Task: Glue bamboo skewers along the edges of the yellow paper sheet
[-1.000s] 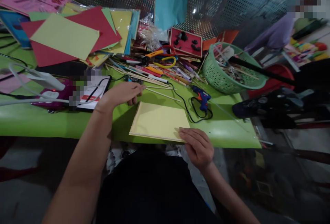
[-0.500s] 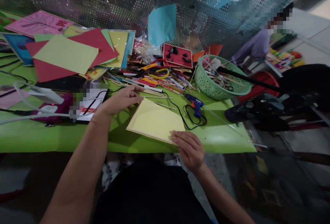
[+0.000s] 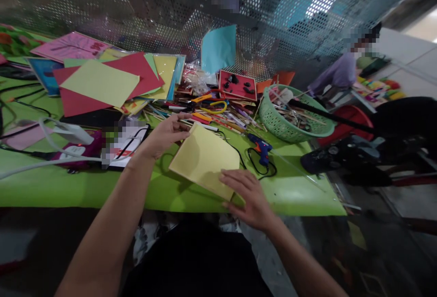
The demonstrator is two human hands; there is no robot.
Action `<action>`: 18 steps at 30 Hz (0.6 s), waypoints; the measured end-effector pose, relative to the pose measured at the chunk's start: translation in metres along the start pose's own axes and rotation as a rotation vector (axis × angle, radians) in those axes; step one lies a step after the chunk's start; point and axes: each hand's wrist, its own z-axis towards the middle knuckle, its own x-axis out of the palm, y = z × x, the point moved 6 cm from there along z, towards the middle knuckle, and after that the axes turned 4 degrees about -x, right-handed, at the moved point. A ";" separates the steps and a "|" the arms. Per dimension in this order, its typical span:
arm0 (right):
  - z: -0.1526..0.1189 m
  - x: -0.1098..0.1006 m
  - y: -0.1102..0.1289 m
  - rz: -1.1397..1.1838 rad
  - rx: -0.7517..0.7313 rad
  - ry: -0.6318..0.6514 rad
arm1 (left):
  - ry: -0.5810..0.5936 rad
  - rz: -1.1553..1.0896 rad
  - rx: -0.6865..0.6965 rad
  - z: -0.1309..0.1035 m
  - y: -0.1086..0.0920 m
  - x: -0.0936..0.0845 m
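Observation:
A pale yellow sheet (image 3: 206, 158) with a thin stick-like border along its left edge is tilted above the green table (image 3: 293, 197). My left hand (image 3: 169, 135) grips its upper left corner, fingers bent round the edge. At the lower right corner, my right hand (image 3: 247, 197) has its fingers over the top face and the thumb below the edge. Just right of the sheet lies a blue glue gun (image 3: 261, 146) with a black cord. Pens and thin sticks lie behind the sheet, with yellow-handled scissors (image 3: 216, 107) among them.
Coloured papers (image 3: 99, 83) are piled at the back left. A purple power block (image 3: 80, 149) with cables sits at the left. At the right are a green basket (image 3: 283, 119), a red basin (image 3: 355, 119) and a black stand (image 3: 327, 153). A person (image 3: 337, 71) is beyond.
The yellow sheet has turned and its lower right corner has dropped. My right hand has shifted slightly, with its thumb now apart below the edge. The whole view has shifted a little.

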 end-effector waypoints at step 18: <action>0.153 0.035 -0.098 0.804 0.556 0.051 | 0.064 -0.064 0.038 -0.003 -0.004 0.016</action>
